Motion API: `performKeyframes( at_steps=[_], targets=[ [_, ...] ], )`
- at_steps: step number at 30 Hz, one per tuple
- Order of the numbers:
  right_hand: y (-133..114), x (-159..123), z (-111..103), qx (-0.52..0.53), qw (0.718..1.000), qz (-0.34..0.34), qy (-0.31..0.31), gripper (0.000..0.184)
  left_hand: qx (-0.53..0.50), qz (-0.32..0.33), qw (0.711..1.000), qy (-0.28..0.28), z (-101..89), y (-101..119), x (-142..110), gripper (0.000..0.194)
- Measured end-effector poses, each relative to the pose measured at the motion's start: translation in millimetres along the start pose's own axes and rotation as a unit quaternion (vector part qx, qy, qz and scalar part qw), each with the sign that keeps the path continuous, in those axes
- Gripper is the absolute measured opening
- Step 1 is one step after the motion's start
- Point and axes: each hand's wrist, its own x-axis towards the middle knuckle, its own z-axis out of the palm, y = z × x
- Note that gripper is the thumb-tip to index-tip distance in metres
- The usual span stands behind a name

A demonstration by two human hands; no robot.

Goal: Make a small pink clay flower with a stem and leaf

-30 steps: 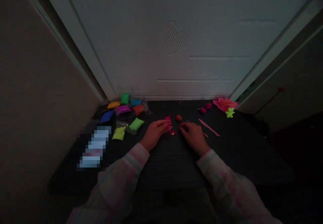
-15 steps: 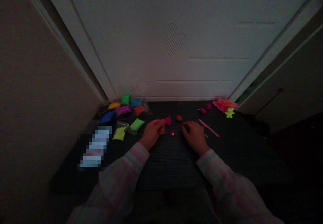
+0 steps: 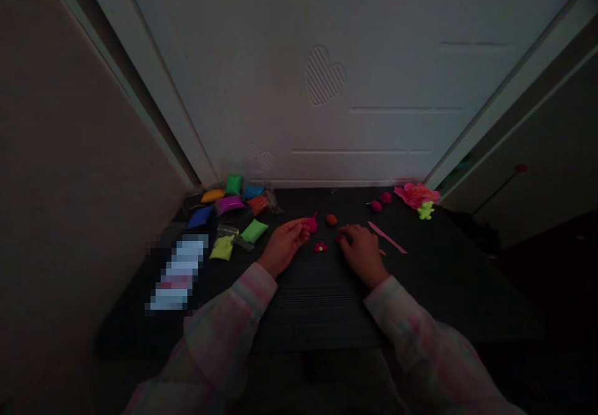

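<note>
My left hand (image 3: 286, 245) rests on the dark table with its fingers loosely extended and a little apart. Its fingertips reach the magenta clay piece (image 3: 313, 223), which has a thin stem on top; I see no firm grip on it. My right hand (image 3: 363, 252) is curled, fingertips down at the tabletop. A small magenta bit of clay shows at those fingertips, mostly covered. Between the hands lie a small magenta clay flower (image 3: 320, 248) with a pale yellow centre and, farther back, an orange-red clay ball (image 3: 331, 220).
Several bags of coloured clay (image 3: 230, 204) and a bright, pixelated phone-like shape (image 3: 178, 273) are at left. Right of my hands lie a pink flat strip (image 3: 387, 238), two magenta balls (image 3: 376, 205), a pink crumpled piece (image 3: 417, 195) and a yellow-green bear-shaped piece (image 3: 425, 210). A white door (image 3: 374, 78) stands behind.
My left fingers have loosened from a pinch and stretched slightly right, toward the stemmed magenta piece. My right hand has shifted very slightly, and the magenta bit at its fingertips shows more.
</note>
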Motion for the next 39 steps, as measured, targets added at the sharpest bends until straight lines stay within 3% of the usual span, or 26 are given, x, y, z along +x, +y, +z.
performKeyframes(
  at_steps=[3, 13, 22, 39],
  targets=[
    [1.2, 0.1, 0.0, 0.002, 1.0, 0.002, 0.001, 0.024, 0.003, 0.003, 1.0, -0.004, -0.8, -0.4, 0.1, 0.012],
    [0.2, 0.2, -0.6, 0.02, 1.0, -0.002, 0.013, 0.022, 0.002, 0.005, 1.0, -0.007, -2.2, 1.0, 0.5, 0.045],
    [-0.8, -0.2, -1.5, 0.034, 0.999, -0.003, 0.021, 0.021, 0.006, 0.004, 1.0, 0.006, -1.1, 1.1, 0.0, 0.011],
    [-1.1, -0.5, -1.7, 0.059, 0.998, -0.006, 0.027, 0.021, 0.001, 0.015, 0.999, 0.042, -0.8, 2.7, -1.2, 0.018]
  ],
)
